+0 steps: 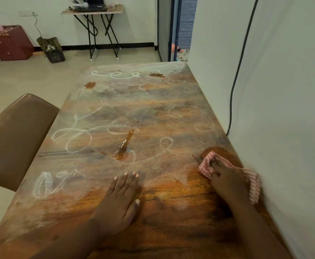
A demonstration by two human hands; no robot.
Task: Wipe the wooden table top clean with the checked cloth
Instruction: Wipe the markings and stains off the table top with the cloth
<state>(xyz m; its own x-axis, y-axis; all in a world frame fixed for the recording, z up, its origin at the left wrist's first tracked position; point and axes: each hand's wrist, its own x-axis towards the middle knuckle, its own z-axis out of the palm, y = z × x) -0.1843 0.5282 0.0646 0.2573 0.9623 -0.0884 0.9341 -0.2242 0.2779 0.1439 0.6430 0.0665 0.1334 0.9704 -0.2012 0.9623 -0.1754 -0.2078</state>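
Wiping underway: right hand [229, 181] clutching checked cloth [207, 165], left hand [122, 197] flat on surface [153, 109]; next, brown spill [124, 146].

**Where things lie on your desk**

Your desk [153, 113] runs away from you with a wall [283, 109] along its right edge. Your left hand [120, 200] rests flat near the front middle; your right hand [227, 179] presses the cloth [207, 163] by the wall. A chair [16, 139] stands at the left edge.
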